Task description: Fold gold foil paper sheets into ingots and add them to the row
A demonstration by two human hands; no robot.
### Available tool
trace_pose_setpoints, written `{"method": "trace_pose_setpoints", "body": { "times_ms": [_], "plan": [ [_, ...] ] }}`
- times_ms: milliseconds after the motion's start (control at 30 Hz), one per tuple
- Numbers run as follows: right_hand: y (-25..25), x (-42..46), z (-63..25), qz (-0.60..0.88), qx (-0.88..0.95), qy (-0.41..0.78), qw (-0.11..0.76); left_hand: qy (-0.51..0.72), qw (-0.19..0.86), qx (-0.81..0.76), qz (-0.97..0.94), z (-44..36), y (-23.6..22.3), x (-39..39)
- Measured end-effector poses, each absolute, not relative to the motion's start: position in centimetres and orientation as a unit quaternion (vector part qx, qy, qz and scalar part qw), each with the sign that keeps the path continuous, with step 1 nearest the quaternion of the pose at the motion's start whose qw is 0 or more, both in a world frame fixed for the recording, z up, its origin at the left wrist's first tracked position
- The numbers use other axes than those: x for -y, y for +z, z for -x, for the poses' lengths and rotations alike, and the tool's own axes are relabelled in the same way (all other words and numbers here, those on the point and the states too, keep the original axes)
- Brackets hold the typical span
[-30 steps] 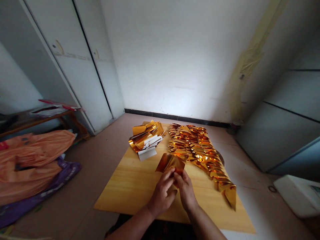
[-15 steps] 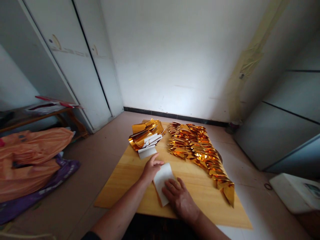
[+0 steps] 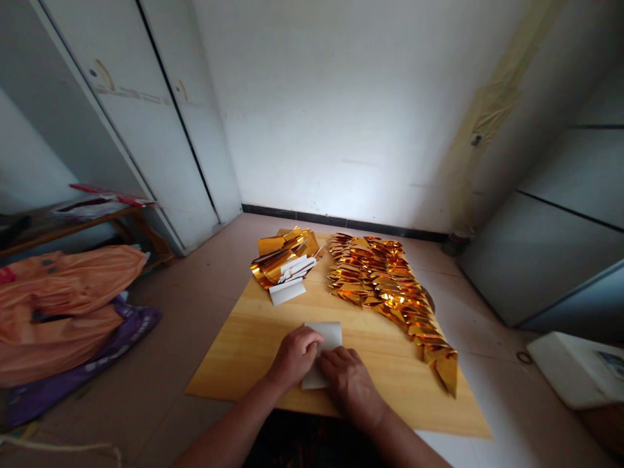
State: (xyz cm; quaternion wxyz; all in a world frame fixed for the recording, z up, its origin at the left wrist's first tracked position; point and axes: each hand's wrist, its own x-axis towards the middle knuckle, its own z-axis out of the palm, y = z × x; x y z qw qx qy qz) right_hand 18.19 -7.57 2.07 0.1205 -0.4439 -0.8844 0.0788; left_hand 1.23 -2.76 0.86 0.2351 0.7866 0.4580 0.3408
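A sheet of gold foil paper [image 3: 330, 333] lies on the wooden board [image 3: 234, 364] in front of me, its white back facing up. My left hand [image 3: 295, 354] is at the sheet's left side, fingers curled and thumb against them in a pinch on the paper. My right hand [image 3: 350, 378] rests on the sheet's lower right part, fingers lying close together over it. Both hands nearly meet and hide the sheet's middle. Farther back is a loose pile of gold foil sheets [image 3: 287, 250], some with white backs showing. Rows of folded gold foil pieces [image 3: 375, 273] overlap on the right.
The board lies low over a tiled floor [image 3: 205, 286]. At left are an orange plastic bag [image 3: 73, 279], a purple bag [image 3: 97, 364] and a wooden bench [image 3: 97, 227]. A white box [image 3: 575, 370] stands at right. Behind are a wall [image 3: 331, 130] and a cabinet [image 3: 146, 117].
A foil sheet was held up between both hands with gold showing; now one lies white side up on the board. My left hand has moved down along it and closed into a pinch.
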Motion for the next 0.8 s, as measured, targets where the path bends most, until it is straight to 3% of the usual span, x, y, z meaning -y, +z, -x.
{"method": "trace_pose_setpoints", "body": {
  "times_ms": [133,300,367,667,800],
  "plan": [
    [2.9,6.4,-20.3,0.421,0.875,0.193,0.14,0.309,0.285,-0.482,-0.769,-0.5,0.4,3.8],
    [2.6,5.2,-21.9,0.435,0.766,0.383,0.28,0.305,0.297,-0.455,-0.782,-0.9,-0.2,2.4],
    [2.4,5.0,-21.5,0.454,0.733,0.406,0.303,0.301,0.315,-0.448,-0.781,-0.9,-0.2,1.6],
    [1.2,4.3,-18.2,0.603,0.705,0.21,0.307,0.358,0.438,-0.497,-0.658,0.4,0.4,-0.6],
    [0.5,3.4,-17.6,0.659,0.709,0.085,0.236,0.384,0.425,-0.541,-0.616,0.3,-0.3,-0.9]
  ]
}}
